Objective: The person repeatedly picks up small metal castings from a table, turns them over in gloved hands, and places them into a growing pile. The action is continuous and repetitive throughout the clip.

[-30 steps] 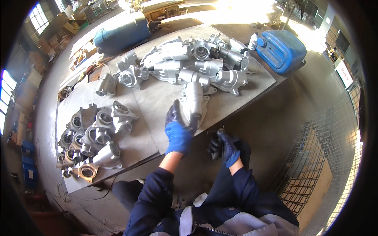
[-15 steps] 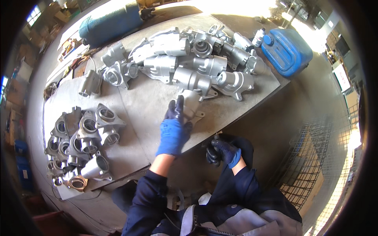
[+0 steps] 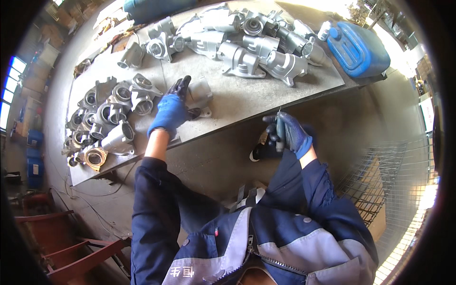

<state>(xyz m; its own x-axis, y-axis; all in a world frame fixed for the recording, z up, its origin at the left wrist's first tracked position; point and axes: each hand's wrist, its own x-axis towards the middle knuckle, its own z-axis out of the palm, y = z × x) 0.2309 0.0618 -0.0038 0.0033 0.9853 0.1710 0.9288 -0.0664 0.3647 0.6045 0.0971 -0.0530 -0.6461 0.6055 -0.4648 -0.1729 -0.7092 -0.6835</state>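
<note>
My left hand (image 3: 172, 108), in a blue glove with dark fingers, is on a silver metal casting (image 3: 199, 91) that lies on the table. Its fingers run along the left side of the part and the thumb lies at the near side; the casting is blurred. My right hand (image 3: 293, 133), gloved alike, is closed around a slim grey hand tool (image 3: 280, 132) with a thin tip pointing up. It hangs off the table's near edge, above my legs. What kind of tool it is I cannot make out.
Several silver castings (image 3: 256, 47) are heaped at the table's far side. Another group of castings (image 3: 104, 111) stands close together at the left. A blue jerrycan (image 3: 358, 50) sits at the far right corner. A wire mesh cage (image 3: 375, 180) stands right, a red metal frame (image 3: 80, 254) lower left.
My left hand has moved left with the casting, away from the heap toward the left group. The right hand has risen slightly, showing more of the tool. The view has shifted.
</note>
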